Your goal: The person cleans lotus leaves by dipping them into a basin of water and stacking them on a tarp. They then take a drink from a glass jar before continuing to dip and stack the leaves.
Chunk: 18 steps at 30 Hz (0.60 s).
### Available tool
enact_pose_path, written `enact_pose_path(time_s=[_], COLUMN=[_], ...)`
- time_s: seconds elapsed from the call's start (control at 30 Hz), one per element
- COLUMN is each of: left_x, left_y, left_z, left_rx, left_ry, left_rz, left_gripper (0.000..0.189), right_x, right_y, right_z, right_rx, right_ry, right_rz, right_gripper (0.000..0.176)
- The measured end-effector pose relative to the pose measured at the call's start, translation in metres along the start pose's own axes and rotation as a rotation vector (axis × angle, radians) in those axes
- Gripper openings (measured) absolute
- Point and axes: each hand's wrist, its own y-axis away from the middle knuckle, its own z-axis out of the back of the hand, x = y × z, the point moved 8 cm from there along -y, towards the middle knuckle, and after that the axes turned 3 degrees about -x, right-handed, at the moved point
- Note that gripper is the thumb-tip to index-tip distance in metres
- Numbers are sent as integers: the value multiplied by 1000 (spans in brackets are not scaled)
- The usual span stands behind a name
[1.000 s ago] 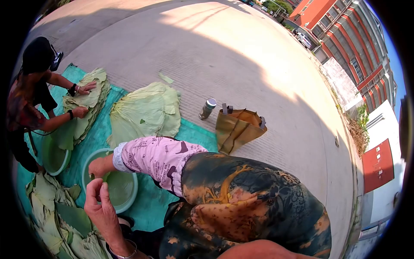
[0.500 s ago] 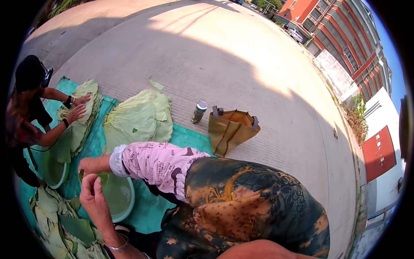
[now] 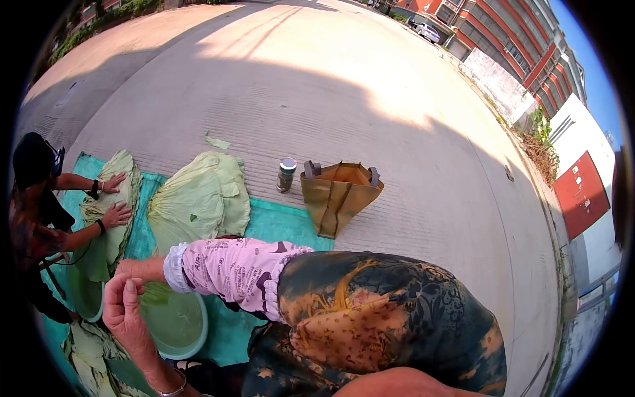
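My left hand (image 3: pixel 129 308), with a bracelet on its wrist, is closed, its thumb pressed against the fingers; whatever it pinches is too small to make out. Just behind it is my right hand (image 3: pixel 137 268), below a pink printed sleeve (image 3: pixel 231 264), its fingers mostly hidden. A green leaf piece (image 3: pixel 156 295) shows just beneath the hands, above a pale green basin (image 3: pixel 204 324). Large pale leaves (image 3: pixel 202 198) lie stacked on the teal mat (image 3: pixel 281 221) beyond my right arm. More folded leaves (image 3: pixel 96 354) lie at the lower left.
At the left, a person (image 3: pixel 33 212) rests both hands on another leaf stack (image 3: pixel 126 185), beside a second basin (image 3: pixel 86 294). A jar (image 3: pixel 286 175) and an olive-brown bag (image 3: pixel 337 202) stand beyond the mat. Concrete pavement (image 3: pixel 297 99) stretches ahead to buildings.
The view has shifted, so the mat and bag appear farther left. My hands are closer together, and the green piece that showed between them is now seen lower, beneath my right hand.
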Motion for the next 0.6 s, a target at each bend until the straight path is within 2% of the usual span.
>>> enact_pose_path(time_s=[0.1, 0.13, 0.17, 0.23, 0.33, 0.43, 0.6], left_x=[28, 38, 39, 38, 35, 41, 40], left_y=[0, 2, 3, 9, 5, -1, -3], left_z=[-10, -8, -8, -10, -16, -15, -25], left_rx=[26, 12, -3, -35, -63, -75, -61], left_ry=[-31, -17, 11, 52, 82, 56, 59], left_rz=[-29, -9, 16, 68, 40, -5, 51], left_gripper=[12, 11, 11, 10, 10, 11, 11], right_x=[7, -30, -39, -42, -50, -56, -51], right_y=[17, 1, 3, 7, 10, 17, 23], right_z=[-1, -11, -14, -25, -33, -34, -28], right_rx=[123, 31, 74, 163, 227, 257, 265], right_ry=[-192, -164, -91, 41, 135, 174, 203], right_rz=[-63, -75, -80, -79, -85, -106, -118], right_gripper=[17, 20, 20, 22, 22, 22, 22])
